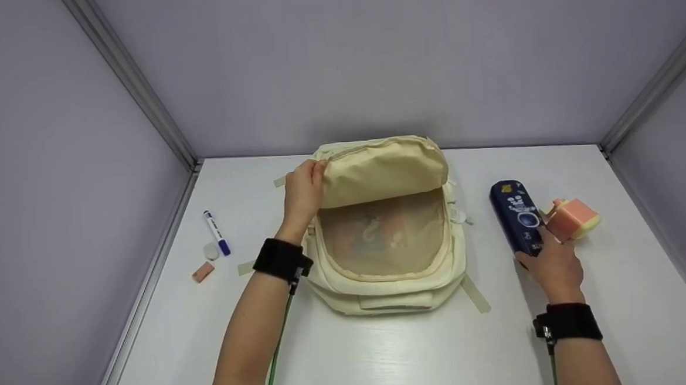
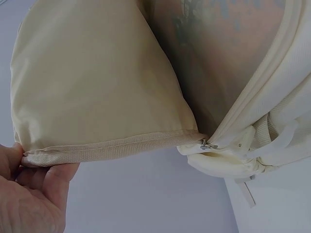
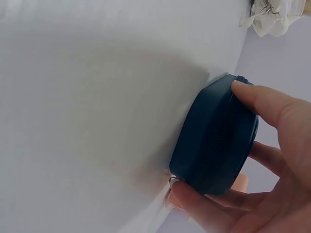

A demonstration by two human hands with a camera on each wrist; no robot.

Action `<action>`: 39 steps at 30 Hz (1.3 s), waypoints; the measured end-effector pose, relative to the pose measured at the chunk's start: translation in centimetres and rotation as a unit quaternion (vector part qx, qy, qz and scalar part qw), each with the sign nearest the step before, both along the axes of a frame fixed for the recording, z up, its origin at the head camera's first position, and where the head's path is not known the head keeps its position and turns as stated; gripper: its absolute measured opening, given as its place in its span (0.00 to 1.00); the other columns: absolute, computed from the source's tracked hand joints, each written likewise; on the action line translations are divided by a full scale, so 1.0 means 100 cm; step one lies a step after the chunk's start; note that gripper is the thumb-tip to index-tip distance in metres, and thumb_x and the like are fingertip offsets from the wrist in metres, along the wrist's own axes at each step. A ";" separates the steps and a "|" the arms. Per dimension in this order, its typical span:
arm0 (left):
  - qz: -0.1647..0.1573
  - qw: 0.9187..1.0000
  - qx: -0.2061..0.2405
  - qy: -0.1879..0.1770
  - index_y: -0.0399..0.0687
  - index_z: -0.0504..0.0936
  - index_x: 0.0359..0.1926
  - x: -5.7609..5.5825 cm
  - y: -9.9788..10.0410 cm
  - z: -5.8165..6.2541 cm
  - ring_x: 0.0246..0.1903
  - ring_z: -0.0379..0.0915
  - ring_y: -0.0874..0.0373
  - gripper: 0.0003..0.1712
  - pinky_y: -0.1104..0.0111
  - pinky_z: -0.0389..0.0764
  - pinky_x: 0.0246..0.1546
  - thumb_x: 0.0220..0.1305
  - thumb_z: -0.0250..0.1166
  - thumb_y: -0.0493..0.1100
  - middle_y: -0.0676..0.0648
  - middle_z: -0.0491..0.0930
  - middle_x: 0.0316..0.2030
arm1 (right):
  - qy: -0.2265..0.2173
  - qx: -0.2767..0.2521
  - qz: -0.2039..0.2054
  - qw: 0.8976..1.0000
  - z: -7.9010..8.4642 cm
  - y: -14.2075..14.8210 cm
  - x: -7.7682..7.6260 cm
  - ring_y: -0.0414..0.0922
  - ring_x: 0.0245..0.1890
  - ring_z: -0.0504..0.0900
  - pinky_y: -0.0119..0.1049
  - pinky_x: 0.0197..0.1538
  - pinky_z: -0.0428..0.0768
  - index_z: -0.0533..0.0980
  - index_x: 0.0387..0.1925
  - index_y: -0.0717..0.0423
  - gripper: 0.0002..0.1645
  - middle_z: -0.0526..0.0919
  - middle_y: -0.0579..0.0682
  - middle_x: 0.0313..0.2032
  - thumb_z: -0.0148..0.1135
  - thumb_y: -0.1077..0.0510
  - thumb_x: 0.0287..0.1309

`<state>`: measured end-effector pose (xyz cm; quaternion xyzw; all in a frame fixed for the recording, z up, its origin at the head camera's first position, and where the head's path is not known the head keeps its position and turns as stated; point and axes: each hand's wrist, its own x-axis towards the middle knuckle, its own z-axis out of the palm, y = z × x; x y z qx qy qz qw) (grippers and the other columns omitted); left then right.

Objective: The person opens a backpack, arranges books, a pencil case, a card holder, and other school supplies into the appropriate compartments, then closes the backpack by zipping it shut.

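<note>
A cream backpack (image 1: 339,286) lies on the white table with its front flap (image 1: 386,172) folded up, so the beige inside (image 1: 380,237) shows. My left hand (image 1: 305,194) pinches the flap's zipped edge (image 2: 112,149) between thumb and fingers, at the flap's left side. To the right of the backpack is a dark blue pencil case (image 1: 509,213) with printed pictures on its lid. My right hand (image 1: 558,269) grips its near end, thumb on one side and fingers (image 3: 204,204) on the other. In the right wrist view the case's blue end (image 3: 214,136) faces the camera.
An orange and yellow boxy object (image 1: 573,218), perhaps a crank pencil sharpener, stands just right of the pencil case. On the left lie a blue-and-white marker (image 1: 216,232), a small whitish piece (image 1: 211,251) and a small orange block (image 1: 203,272). Grey-lilac walls (image 1: 371,68) enclose the table.
</note>
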<state>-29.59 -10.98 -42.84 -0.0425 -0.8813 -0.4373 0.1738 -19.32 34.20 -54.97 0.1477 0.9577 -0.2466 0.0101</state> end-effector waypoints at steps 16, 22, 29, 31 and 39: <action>0.001 1.000 -0.003 0.009 0.34 0.83 0.37 -0.002 -0.001 0.001 0.23 0.66 0.57 0.18 0.64 0.68 0.27 0.75 0.55 0.45 0.50 0.71 0.22 | 0.282 -0.033 0.000 0.959 0.040 -0.018 0.003 0.67 0.54 0.76 0.64 0.49 0.73 0.74 0.62 0.64 0.34 0.74 0.67 0.60 0.72 0.54 0.56; 0.002 1.000 -0.001 0.006 0.35 0.83 0.37 -0.003 -0.001 0.000 0.23 0.66 0.57 0.18 0.65 0.67 0.26 0.75 0.55 0.45 0.50 0.71 0.22 | 0.393 -0.054 0.047 0.917 0.075 -0.038 0.009 0.57 0.39 0.81 0.28 0.38 0.76 0.76 0.61 0.57 0.34 0.81 0.66 0.46 0.75 0.59 0.51; 0.007 1.000 -0.008 0.012 0.35 0.83 0.36 -0.003 0.000 -0.001 0.25 0.68 0.55 0.18 0.61 0.71 0.29 0.74 0.56 0.45 0.48 0.75 0.23 | 0.393 -0.127 0.129 0.902 0.107 -0.063 0.022 0.54 0.48 0.78 0.15 0.47 0.70 0.76 0.62 0.51 0.38 0.77 0.65 0.52 0.76 0.67 0.47; 0.005 1.000 -0.011 0.013 0.35 0.83 0.37 -0.002 0.000 -0.001 0.24 0.68 0.55 0.17 0.61 0.72 0.29 0.74 0.56 0.44 0.47 0.76 0.23 | 0.395 -0.120 0.161 0.897 0.110 -0.069 0.025 0.55 0.49 0.78 0.16 0.48 0.70 0.77 0.61 0.52 0.39 0.77 0.65 0.52 0.77 0.68 0.45; 0.001 1.000 -0.013 0.011 0.34 0.84 0.41 -0.002 0.000 0.001 0.23 0.68 0.57 0.16 0.62 0.73 0.29 0.74 0.55 0.43 0.47 0.76 0.23 | 0.359 -0.090 0.286 0.884 0.105 -0.087 0.030 0.59 0.51 0.78 0.16 0.47 0.70 0.78 0.61 0.49 0.41 0.76 0.64 0.56 0.79 0.66 0.42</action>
